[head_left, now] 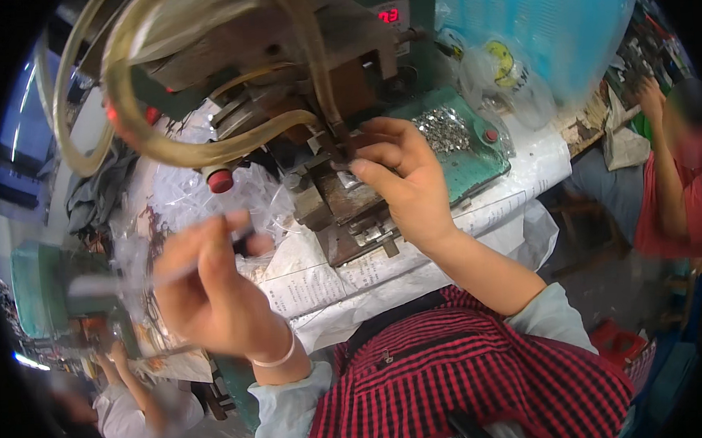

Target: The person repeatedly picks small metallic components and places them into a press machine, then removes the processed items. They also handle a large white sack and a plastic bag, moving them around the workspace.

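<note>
My right hand is over the metal fixture of a bench press, just below the tool at its head. Its thumb and fingers close together at the fixture, and whatever is between the fingertips is too small to make out. A small shiny metal piece lies on the fixture beside the thumb. My left hand is raised to the left of the fixture and smeared by motion. Its fingers are curled round a thin pale strip that sticks out to the left. Something small and dark shows at its fingertips.
A green tray with a heap of small shiny metal parts stands right of the fixture. Clear plastic bags lie to the left. Yellowish hoses loop overhead, near a red button. Other people sit on both sides.
</note>
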